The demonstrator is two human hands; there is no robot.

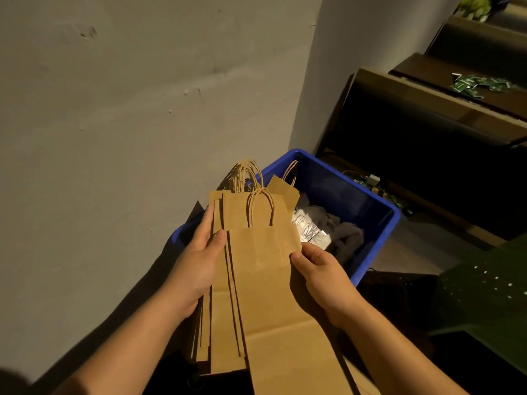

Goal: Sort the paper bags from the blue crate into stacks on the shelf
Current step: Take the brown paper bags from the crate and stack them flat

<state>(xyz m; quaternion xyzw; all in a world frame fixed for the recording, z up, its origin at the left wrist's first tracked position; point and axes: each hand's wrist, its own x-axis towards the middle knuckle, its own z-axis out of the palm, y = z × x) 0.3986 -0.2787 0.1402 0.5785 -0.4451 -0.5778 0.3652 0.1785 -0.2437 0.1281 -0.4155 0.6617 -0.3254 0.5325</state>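
At lower centre, the left hand (199, 260) and right hand (322, 269) gripped stacked paper bags (256, 280) above the blue crate (370, 206); crate contents were indistinct.

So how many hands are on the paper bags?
2: the left hand grips the paper bags at their left edge, the right hand pinches the top bag's right edge.

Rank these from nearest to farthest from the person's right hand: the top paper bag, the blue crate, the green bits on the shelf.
1. Top paper bag: held by the right hand.
2. Blue crate: just beyond the hand.
3. Green bits: far up on the shelf, upper right.
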